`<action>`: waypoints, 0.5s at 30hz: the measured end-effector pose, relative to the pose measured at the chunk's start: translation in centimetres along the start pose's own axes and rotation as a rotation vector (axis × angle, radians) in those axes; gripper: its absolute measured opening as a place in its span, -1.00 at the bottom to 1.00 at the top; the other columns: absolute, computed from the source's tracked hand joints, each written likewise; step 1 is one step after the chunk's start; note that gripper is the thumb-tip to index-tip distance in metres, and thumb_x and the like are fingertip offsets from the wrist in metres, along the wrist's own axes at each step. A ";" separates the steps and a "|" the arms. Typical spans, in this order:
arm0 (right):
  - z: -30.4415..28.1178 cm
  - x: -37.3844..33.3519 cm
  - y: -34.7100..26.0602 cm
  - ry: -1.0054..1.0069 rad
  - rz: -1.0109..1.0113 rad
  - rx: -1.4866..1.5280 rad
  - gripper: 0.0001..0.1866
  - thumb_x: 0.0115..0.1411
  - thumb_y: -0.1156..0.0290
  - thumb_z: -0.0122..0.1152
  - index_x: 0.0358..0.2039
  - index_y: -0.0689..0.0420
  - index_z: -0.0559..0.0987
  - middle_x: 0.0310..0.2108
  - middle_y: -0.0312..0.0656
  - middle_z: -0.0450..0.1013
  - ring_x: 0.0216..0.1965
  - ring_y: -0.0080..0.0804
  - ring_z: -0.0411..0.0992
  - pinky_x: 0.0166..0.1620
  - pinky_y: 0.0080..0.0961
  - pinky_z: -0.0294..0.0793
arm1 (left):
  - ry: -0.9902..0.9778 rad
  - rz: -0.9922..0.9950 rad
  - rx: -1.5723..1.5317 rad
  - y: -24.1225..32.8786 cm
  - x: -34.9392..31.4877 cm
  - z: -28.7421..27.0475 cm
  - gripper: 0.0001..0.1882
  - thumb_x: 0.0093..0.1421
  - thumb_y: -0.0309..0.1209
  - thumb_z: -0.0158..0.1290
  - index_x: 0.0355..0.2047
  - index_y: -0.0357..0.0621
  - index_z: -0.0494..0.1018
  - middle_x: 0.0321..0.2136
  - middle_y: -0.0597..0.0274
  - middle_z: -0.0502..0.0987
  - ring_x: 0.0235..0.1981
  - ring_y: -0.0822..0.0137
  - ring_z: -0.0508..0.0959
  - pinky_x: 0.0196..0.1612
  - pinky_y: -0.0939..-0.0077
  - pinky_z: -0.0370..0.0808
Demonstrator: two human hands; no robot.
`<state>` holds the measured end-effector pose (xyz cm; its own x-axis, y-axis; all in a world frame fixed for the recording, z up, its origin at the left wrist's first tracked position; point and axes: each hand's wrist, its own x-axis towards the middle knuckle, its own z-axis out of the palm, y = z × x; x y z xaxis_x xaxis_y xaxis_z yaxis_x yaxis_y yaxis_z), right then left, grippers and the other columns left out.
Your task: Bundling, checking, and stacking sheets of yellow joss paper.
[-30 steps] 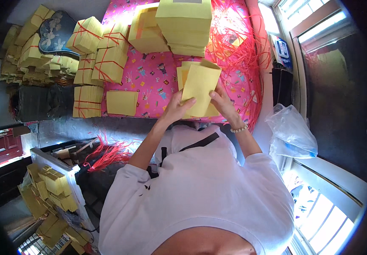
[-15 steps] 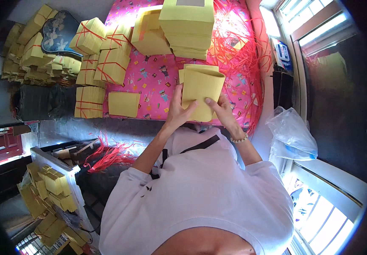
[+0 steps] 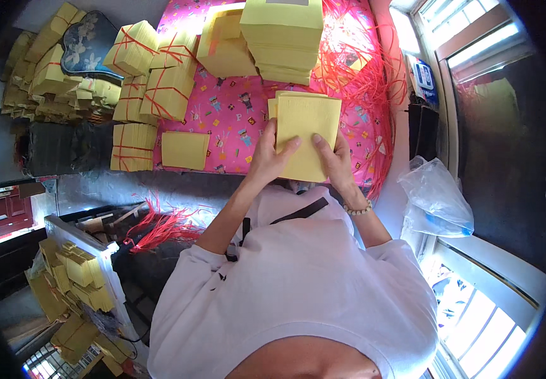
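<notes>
My left hand (image 3: 271,153) grips the left side of a sheaf of yellow paper (image 3: 309,125), its thumb laid on the front. On the right edge, my right hand (image 3: 338,162) holds the same sheaf, thumb also on its face and most fingers hidden behind. The paper stands nearly flat and upright near the edge of the pink patterned cloth (image 3: 228,107). A bit of another yellow sheet shows behind its upper left corner. Just beyond rises a tall stack of yellow paper (image 3: 282,47).
Yellow bundles tied with red strips (image 3: 168,91) stand at the left of the cloth, a small flat pile (image 3: 185,150) before them. Loose red plastic strips (image 3: 355,69) tangle at the right. A clear plastic bag (image 3: 437,196) hangs by the window.
The upper part of the yellow paper, curled over half a second ago, now lies straight and flat. My right hand has shifted slightly along its edge.
</notes>
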<state>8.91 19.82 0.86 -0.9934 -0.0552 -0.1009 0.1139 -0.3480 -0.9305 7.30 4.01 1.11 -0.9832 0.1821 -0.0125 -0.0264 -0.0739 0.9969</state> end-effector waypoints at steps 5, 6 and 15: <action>0.3 0.7 -1.0 0.005 0.160 0.102 -0.64 0.22 0.36 0.06 -0.01 0.24 0.34 -0.21 -0.20 0.47 -0.30 -0.57 0.46 -0.26 -0.62 0.48 | -0.011 -0.152 -0.190 1.3 1.0 0.2 -0.59 0.17 -0.45 0.02 0.01 -0.24 0.23 -0.15 0.18 0.45 -0.15 0.41 0.47 -0.13 0.51 0.44; 0.3 0.9 -1.1 0.005 0.163 0.102 -0.64 0.22 0.36 0.06 -0.01 0.24 0.34 -0.21 -0.20 0.47 -0.30 -0.57 0.46 -0.26 -0.62 0.48 | -0.022 -0.204 -0.256 1.2 1.2 0.1 -0.60 0.18 -0.46 0.01 0.02 -0.23 0.23 -0.14 0.19 0.45 -0.14 0.41 0.47 -0.12 0.50 0.44; -0.5 1.9 -0.5 0.023 0.200 0.083 -0.69 0.23 0.35 0.05 -0.07 0.25 0.41 -0.24 -0.21 0.48 -0.33 -0.58 0.47 -0.30 -0.63 0.48 | -0.069 -0.338 -0.368 0.7 2.4 0.1 -0.58 0.21 -0.43 0.00 0.06 -0.23 0.23 -0.07 0.18 0.43 -0.08 0.38 0.46 -0.03 0.46 0.43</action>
<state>6.94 20.39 0.91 -0.9510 -0.1101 -0.2891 0.3084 -0.4086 -0.8590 4.91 4.47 1.80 -0.8947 0.3187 -0.3129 -0.4157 -0.3378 0.8444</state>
